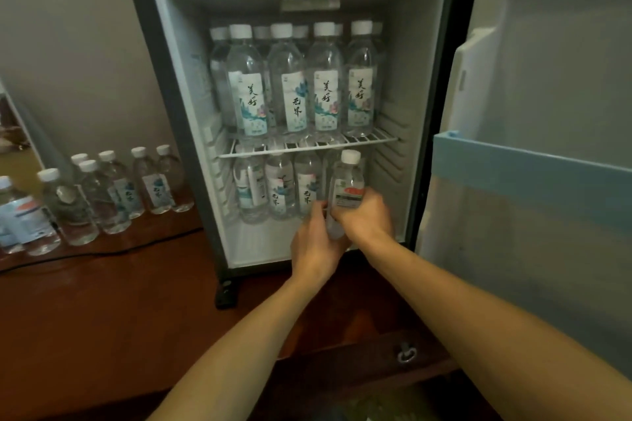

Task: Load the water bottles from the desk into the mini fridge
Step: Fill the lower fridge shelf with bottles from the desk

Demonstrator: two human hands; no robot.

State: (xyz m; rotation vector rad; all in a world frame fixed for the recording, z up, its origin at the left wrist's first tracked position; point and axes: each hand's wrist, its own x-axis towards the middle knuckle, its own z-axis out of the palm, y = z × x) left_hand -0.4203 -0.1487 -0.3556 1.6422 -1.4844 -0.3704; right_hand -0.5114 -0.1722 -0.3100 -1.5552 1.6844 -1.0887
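The mini fridge (pixel 178 113) stands open on the wooden desk (pixel 113 314). Its upper wire shelf (pixel 372 140) is packed with upright water bottles (pixel 287 85), and several more stand on the lower level (pixel 278 188). My right hand (pixel 367 219) grips a bottle with a red-marked label (pixel 347 181) upright at the front right of the lower level. My left hand (pixel 316 243) holds the same bottle at its lower part. Several bottles (pixel 102 191) wait on the desk, left of the fridge.
The fridge door (pixel 547 147) swings open to the right, with a blue door rail (pixel 513 167). A black cable (pixel 102 251) runs across the desk in front of the loose bottles. A drawer with a metal ring pull (pixel 406 354) sits below the fridge.
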